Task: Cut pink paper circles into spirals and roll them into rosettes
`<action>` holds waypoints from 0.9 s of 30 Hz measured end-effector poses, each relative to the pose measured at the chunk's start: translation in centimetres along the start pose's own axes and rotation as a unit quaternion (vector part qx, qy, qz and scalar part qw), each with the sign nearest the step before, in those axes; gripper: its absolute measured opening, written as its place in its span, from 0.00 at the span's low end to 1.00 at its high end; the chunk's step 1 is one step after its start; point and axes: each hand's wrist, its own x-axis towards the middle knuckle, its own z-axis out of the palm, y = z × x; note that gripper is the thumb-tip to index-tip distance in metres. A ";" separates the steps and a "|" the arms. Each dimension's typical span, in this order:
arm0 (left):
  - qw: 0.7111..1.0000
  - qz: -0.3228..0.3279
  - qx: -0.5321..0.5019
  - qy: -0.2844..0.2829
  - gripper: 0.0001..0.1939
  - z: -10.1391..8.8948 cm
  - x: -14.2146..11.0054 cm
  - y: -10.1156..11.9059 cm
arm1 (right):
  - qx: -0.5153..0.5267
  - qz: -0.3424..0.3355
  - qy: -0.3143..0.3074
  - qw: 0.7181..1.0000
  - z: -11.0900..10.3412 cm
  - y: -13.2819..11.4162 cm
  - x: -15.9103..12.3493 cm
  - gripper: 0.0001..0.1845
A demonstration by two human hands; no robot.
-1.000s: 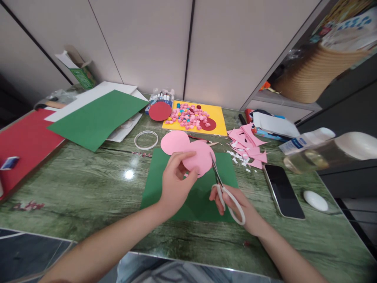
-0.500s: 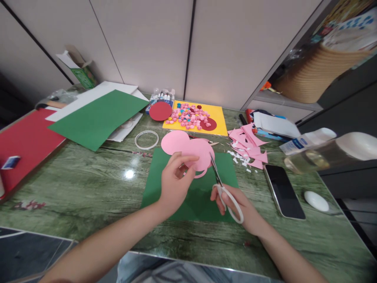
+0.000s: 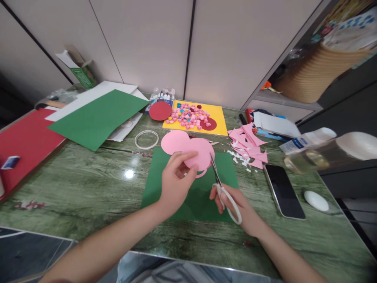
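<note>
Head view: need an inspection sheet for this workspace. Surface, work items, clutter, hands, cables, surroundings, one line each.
Surface: green, streaked table, glare spot left of the hands.
Work items: pink paper with scissors at its right edge, above a green sheet; pink circle lies beyond.
Clutter: pink scraps and white bits beyond the phone; small coloured pieces on a yellow sheet.
Hands: left hand holds the pink paper; right hand grips the scissors by the handles.
Cables: nothing seen.
Surroundings: pale panels behind; woven basket on the shelf at right.
</note>
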 end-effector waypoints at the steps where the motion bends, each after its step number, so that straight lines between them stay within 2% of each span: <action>1: 1.000 0.000 -0.001 -0.004 0.14 0.0 -0.1 0.0 | -0.004 -0.003 0.004 1.000 0.0 0.0 0.0 0.23; 6: 1.000 -0.009 0.000 -0.020 0.14 0.2 -0.4 0.1 | -0.015 -0.011 0.021 1.000 0.3 -0.2 -0.1 0.23; 27: 1.000 0.000 0.011 -0.013 0.13 0.1 -0.2 0.2 | -0.027 0.000 0.021 0.999 0.6 -0.3 -0.1 0.22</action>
